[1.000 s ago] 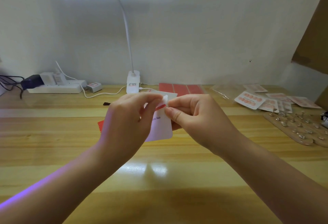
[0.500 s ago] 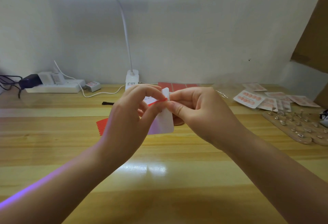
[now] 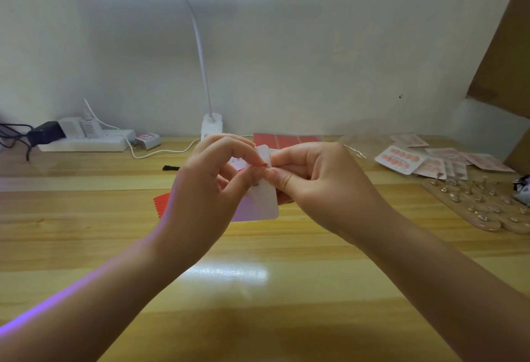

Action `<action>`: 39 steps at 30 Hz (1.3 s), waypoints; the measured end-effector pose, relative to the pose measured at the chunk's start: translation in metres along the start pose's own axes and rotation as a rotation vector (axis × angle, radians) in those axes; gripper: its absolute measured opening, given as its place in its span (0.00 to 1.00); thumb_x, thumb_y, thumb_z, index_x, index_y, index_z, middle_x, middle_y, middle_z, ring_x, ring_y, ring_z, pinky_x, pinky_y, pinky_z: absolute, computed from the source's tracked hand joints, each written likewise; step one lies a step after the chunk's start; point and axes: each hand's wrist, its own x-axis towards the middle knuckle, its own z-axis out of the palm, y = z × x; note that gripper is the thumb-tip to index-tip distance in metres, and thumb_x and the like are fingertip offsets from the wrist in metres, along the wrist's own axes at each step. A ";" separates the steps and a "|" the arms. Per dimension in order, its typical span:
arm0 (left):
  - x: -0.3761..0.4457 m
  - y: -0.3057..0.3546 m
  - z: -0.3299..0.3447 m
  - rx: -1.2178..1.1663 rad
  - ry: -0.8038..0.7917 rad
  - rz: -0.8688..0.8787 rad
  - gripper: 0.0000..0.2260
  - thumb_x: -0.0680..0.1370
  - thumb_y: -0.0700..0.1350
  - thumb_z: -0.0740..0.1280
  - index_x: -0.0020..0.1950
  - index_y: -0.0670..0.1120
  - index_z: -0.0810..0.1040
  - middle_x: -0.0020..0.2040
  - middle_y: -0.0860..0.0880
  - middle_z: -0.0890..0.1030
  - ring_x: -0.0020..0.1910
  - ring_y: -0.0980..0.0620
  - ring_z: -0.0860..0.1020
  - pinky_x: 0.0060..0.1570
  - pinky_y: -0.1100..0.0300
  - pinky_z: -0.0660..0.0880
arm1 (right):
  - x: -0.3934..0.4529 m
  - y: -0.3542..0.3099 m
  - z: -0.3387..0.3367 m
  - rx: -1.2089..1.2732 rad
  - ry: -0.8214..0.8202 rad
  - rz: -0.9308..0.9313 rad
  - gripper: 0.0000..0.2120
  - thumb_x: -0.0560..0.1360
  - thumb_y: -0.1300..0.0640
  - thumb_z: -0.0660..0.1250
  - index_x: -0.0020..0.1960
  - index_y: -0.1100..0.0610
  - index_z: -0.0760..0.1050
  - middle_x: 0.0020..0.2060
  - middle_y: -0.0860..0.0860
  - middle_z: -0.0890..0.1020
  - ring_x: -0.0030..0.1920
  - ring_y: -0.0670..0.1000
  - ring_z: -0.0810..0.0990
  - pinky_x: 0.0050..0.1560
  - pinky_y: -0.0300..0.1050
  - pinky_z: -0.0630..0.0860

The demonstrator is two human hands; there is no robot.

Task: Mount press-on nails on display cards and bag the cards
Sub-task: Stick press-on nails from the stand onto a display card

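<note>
Power strip (image 3: 86, 139), far left against the wall, plugs seated. Red strip sheet (image 3: 162, 204), flat on the wooden table (image 3: 258, 318), part hidden by the left hand (image 3: 206, 186). That hand pinches a small red strip at the white display card (image 3: 265, 201), held above the table. Right hand (image 3: 312, 178) pinches the card's upper edge. Finished nail cards (image 3: 401, 159), far right, beside a wooden nail stand (image 3: 481, 204).

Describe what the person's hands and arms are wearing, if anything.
Nothing is worn: the left hand and right hand are gloveless, with no rings, watch or bracelets visible. Both forearms are uncovered, with no sleeves in view. A purple glow edges the left forearm.
</note>
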 end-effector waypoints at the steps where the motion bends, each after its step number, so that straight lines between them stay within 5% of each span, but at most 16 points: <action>1: 0.000 0.000 0.000 0.007 -0.002 0.010 0.13 0.73 0.40 0.72 0.41 0.59 0.76 0.50 0.58 0.79 0.34 0.54 0.76 0.35 0.67 0.74 | 0.000 -0.001 0.000 0.027 -0.007 0.011 0.05 0.77 0.66 0.67 0.48 0.69 0.79 0.41 0.60 0.85 0.41 0.52 0.86 0.41 0.42 0.83; 10: -0.001 -0.003 0.000 0.025 0.016 0.095 0.04 0.74 0.48 0.70 0.46 0.57 0.79 0.52 0.59 0.78 0.36 0.55 0.77 0.36 0.70 0.73 | -0.001 -0.005 0.000 0.115 -0.037 0.036 0.05 0.77 0.66 0.67 0.49 0.60 0.82 0.41 0.52 0.86 0.40 0.46 0.86 0.38 0.34 0.79; 20: -0.001 -0.005 -0.001 0.010 -0.011 0.125 0.03 0.75 0.49 0.70 0.46 0.57 0.78 0.52 0.57 0.78 0.35 0.52 0.77 0.36 0.57 0.77 | -0.002 -0.006 -0.002 0.057 -0.042 0.025 0.05 0.77 0.67 0.67 0.48 0.68 0.80 0.40 0.57 0.86 0.40 0.48 0.86 0.40 0.38 0.81; 27: -0.001 -0.007 -0.001 0.029 -0.049 0.139 0.05 0.76 0.48 0.68 0.45 0.59 0.75 0.52 0.58 0.76 0.35 0.53 0.76 0.36 0.68 0.73 | -0.001 -0.008 -0.001 0.113 -0.044 0.054 0.04 0.76 0.67 0.68 0.45 0.64 0.81 0.40 0.53 0.86 0.39 0.47 0.86 0.38 0.36 0.80; 32: -0.003 -0.010 0.000 0.013 0.012 0.166 0.08 0.76 0.46 0.69 0.50 0.59 0.77 0.53 0.57 0.77 0.35 0.53 0.77 0.36 0.66 0.74 | -0.002 -0.012 -0.001 0.167 -0.055 0.065 0.05 0.76 0.66 0.68 0.45 0.58 0.81 0.39 0.50 0.86 0.39 0.47 0.86 0.37 0.35 0.79; 39: -0.007 -0.018 0.000 0.196 0.105 0.440 0.11 0.79 0.40 0.66 0.61 0.45 0.78 0.57 0.44 0.79 0.56 0.54 0.78 0.55 0.67 0.73 | -0.002 -0.015 -0.001 0.204 -0.050 0.083 0.06 0.77 0.66 0.67 0.49 0.59 0.82 0.41 0.52 0.86 0.41 0.48 0.86 0.40 0.38 0.81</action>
